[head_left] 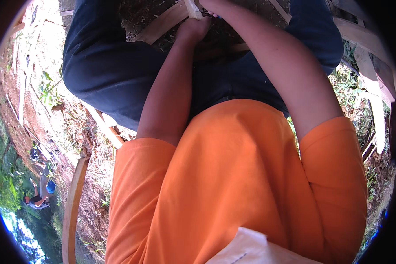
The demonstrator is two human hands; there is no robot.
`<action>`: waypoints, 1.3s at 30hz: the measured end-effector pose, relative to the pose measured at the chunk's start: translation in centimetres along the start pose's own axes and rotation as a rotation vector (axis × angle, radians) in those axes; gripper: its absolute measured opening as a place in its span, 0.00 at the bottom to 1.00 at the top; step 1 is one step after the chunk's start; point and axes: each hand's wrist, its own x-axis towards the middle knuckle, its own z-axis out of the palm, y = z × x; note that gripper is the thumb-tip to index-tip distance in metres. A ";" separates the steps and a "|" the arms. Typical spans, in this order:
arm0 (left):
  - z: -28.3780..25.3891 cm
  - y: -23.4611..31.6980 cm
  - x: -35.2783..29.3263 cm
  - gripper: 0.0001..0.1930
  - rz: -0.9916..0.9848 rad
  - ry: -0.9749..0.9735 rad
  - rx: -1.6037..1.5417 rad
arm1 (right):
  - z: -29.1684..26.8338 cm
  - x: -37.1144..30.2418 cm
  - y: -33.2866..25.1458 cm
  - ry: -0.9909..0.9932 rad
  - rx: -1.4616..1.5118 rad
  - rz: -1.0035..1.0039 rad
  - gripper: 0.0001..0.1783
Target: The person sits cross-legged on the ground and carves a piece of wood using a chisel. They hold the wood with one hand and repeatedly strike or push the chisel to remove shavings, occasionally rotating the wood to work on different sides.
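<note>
Near the top edge, my left hand [193,30] is closed round the lower end of a pale strip of wood [192,8], which stands up out of the fist. Close beside it on the right is my right hand [216,6], partly cut off by the upper edge of the picture. Its fingers look curled, with a small glint by the fingertips, but what they grip cannot be made out. A broad, curved piece of wood [163,23] lies on the shaded ground just left of the hands.
My dark-trousered legs [110,83] spread on both sides of the hands. Long wooden boards lie at the right [370,83] and left [72,211]. Far left, another person [38,200] is on the dirt slope among plants.
</note>
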 end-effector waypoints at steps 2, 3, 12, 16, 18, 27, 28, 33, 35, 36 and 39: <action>-0.2 -1.5 1.2 0.36 -0.009 -0.107 -0.112 | -4.5 -1.5 -2.7 -0.177 0.329 0.084 0.20; -0.3 -2.0 1.3 0.35 -0.042 -0.121 -0.176 | -4.5 -1.6 -2.4 -0.201 0.393 0.078 0.21; 3.2 -5.4 5.7 0.30 -0.218 -0.390 -0.872 | -8.1 -6.0 5.4 -0.635 0.331 -0.028 0.22; 4.8 -10.8 10.2 0.23 -0.129 -0.215 -0.641 | -8.1 -6.9 2.2 -0.655 0.254 -0.117 0.20; 3.9 -7.1 8.1 0.24 -0.137 -0.186 -0.502 | -7.7 -6.3 3.4 -0.632 0.237 -0.102 0.21; 3.0 -6.6 7.6 0.36 -0.086 -0.073 -0.419 | -7.2 -4.8 1.1 -0.670 0.077 -0.127 0.28; 3.0 -6.0 7.3 0.36 -0.079 -0.106 -0.434 | -7.4 -5.2 0.9 -0.651 0.039 -0.111 0.26; 2.1 -3.3 5.3 0.36 -0.038 -0.068 -0.394 | -5.5 -6.7 1.6 -0.415 0.087 -0.149 0.18; 1.7 -3.5 5.9 0.35 -0.013 -0.014 -0.422 | -3.7 -6.9 2.0 -0.327 0.117 -0.219 0.16; 2.1 -6.3 7.4 0.35 -0.015 0.040 -0.459 | -3.0 -7.3 0.9 -0.303 0.132 -0.290 0.15; 1.7 -2.5 4.4 0.36 -0.050 -0.115 -0.412 | -0.5 -3.6 2.1 -0.228 0.138 -0.046 0.14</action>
